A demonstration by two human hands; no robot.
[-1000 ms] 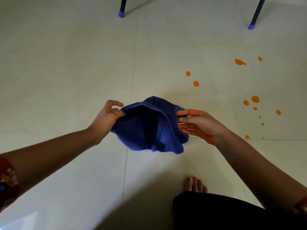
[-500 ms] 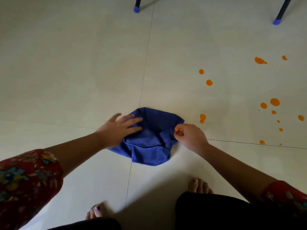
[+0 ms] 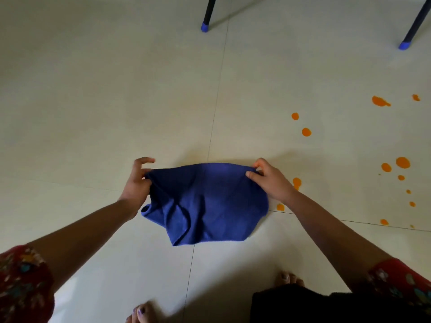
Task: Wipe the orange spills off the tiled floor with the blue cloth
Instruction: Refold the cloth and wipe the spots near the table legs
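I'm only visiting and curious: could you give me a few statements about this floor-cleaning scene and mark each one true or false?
1. The left hand and the right hand both grip the blue cloth. True.
2. The orange spills lie left of the cloth. False: they lie to its right.
3. The cloth covers every spill. False: most drops lie bare on the tiled floor.
4. Two dark legs with blue tips stand at the far side. True.
5. The person wears shoes. False: bare toes show.
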